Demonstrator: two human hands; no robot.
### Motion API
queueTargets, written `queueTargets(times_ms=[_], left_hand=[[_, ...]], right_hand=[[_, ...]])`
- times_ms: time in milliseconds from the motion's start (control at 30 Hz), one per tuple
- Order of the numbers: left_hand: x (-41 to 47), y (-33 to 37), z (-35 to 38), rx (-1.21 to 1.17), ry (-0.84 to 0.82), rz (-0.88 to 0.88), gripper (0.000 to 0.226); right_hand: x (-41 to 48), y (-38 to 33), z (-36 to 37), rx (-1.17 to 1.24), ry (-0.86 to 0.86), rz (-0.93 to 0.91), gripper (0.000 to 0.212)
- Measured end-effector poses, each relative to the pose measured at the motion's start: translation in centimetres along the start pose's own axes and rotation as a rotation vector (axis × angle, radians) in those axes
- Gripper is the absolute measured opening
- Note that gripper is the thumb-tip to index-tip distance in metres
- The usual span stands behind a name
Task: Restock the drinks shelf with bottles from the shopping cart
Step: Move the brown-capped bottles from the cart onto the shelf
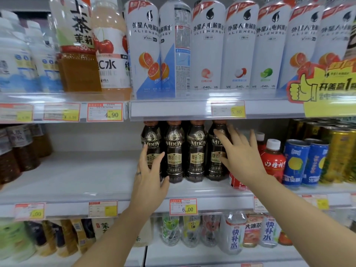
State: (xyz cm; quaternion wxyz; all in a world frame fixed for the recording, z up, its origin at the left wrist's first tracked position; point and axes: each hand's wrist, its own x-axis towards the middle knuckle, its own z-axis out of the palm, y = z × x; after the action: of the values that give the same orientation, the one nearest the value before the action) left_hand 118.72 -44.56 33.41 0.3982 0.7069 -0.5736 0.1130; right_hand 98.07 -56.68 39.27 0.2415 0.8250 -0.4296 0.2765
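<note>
While four coffee bottles (196,151) stand in a row on the middle shelf (86,170), left hand (148,176) gripping the leftmost and right hand (240,157) pressing open fingers on the rightmost, bare shelf beside them suggests restocking is unfinished.

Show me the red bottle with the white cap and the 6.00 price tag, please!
red bottle (273,164): head view, on its red label.
6.00 price tag (183,207): head view, middle of the tag.

left hand (149,176): grip apparently round coffee bottle (152,139) | right hand (240,157): fingers spread
</note>
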Motion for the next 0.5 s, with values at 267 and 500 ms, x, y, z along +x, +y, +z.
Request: queueTargets(times_ms=[267, 500], left_hand=[[-4.3, -2.3, -1.5, 0.019, 0.113, 0.085, 0.047], [-16.0, -10.4, -4.5, 0.096, 0.080, -0.224, 0.034]], right_hand=[[-5.5, -7.1, 0.6, 0.451, 0.249, -0.294, 0.024], [-9.0, -19.3, 3.4, 0.763, -0.114, -0.471, 0.020]])
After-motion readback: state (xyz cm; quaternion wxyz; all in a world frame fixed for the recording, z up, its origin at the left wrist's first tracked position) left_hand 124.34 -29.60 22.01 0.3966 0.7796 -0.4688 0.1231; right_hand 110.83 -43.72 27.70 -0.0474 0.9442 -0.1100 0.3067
